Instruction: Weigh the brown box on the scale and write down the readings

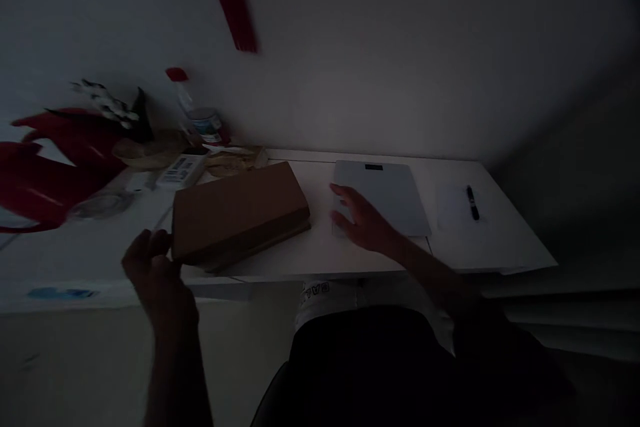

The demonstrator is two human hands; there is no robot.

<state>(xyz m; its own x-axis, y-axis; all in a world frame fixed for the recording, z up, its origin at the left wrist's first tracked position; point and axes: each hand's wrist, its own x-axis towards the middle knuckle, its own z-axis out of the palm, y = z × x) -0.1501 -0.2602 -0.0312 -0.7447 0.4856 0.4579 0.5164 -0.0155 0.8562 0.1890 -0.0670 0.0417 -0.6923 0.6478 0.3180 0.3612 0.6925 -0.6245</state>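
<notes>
box [240,210] (brown) against left grip [161,277]

A black top [370,360] with a dark right sleeve [505,353] meets white, dark-lettered cloth [330,303].

I count one bare left hand [160,273] and one bare right hand [363,220] here, along with one brown rectangular cardboard box [237,210], one flat pale-grey scale [387,197], one slim black pen [473,203] and one thin white sheet of paper [450,207]. Further left I make out two glossy red vessels, one behind [95,137] and one in front [35,180], one red-topped spray bottle [183,95], one round labelled tub [207,125] and one small white printed carton [183,171]. Only one dark-red tassel [234,7] hangs on the wall [400,53].
</notes>
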